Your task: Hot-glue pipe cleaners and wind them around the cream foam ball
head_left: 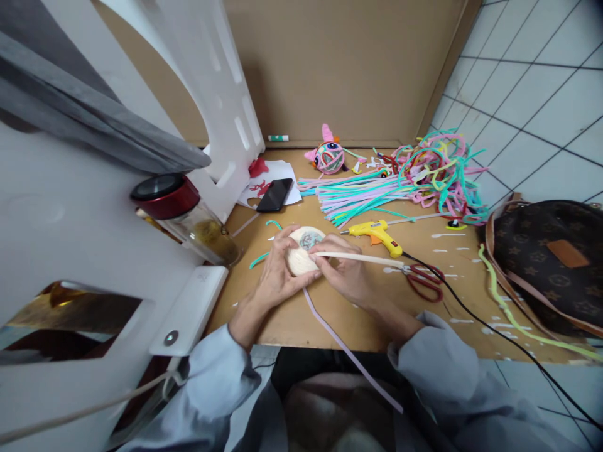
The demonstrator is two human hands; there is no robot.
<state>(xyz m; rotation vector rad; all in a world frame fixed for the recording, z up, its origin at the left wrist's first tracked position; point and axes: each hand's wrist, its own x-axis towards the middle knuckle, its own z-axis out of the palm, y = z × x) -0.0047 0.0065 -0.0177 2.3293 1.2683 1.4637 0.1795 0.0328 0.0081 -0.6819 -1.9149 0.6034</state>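
A round cream-coloured piece (pixel 299 262) with a grey-green patterned patch near its top is held over the table in the head view. My left hand (pixel 277 267) wraps round its left and lower side. My right hand (pixel 346 270) pinches a cream strip (pixel 362 257) against the piece's right side; the strip's free end reaches right, to the scissors. A lilac strip (pixel 330 329) runs from below the piece over the table's front edge. Short teal strips (pixel 259 260) lie just left of my left hand.
Yellow glue gun (pixel 377 233), red-handled scissors (pixel 426 282) and black cable lie right of my hands. Behind are a phone (pixel 274 195), coloured strips (pixel 362 194) and a pink-eared figure (pixel 328 157). A glass bottle (pixel 207 235) stands left, a brown bag (pixel 551 263) right.
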